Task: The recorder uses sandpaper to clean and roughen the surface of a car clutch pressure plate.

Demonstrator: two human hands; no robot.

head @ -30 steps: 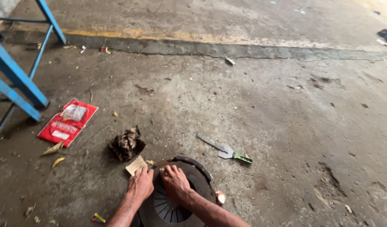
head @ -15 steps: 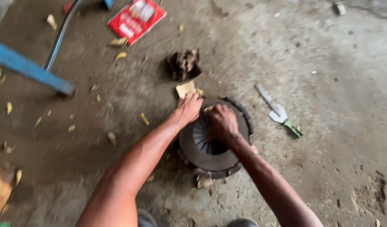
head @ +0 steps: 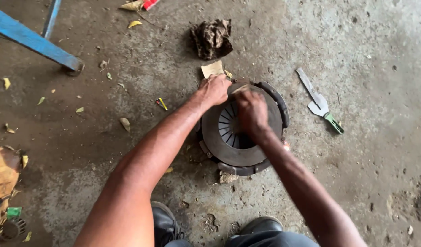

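On concrete floor (head: 357, 45) | both hands on clutch plate (head: 265, 132) | left hand (head: 213, 89) fingers curled on rim | right hand (head: 251, 110) fingers together

I see the view tip further down since a second ago: the far curb and most of the red packet (head: 151, 3) slide out at the top, and my shoes (head: 167, 224) come in at the bottom. My right hand (head: 251, 112) shifts from the rim toward the middle of the round metal clutch cover (head: 240, 148). My left hand (head: 213, 89) slides onto its upper left rim.
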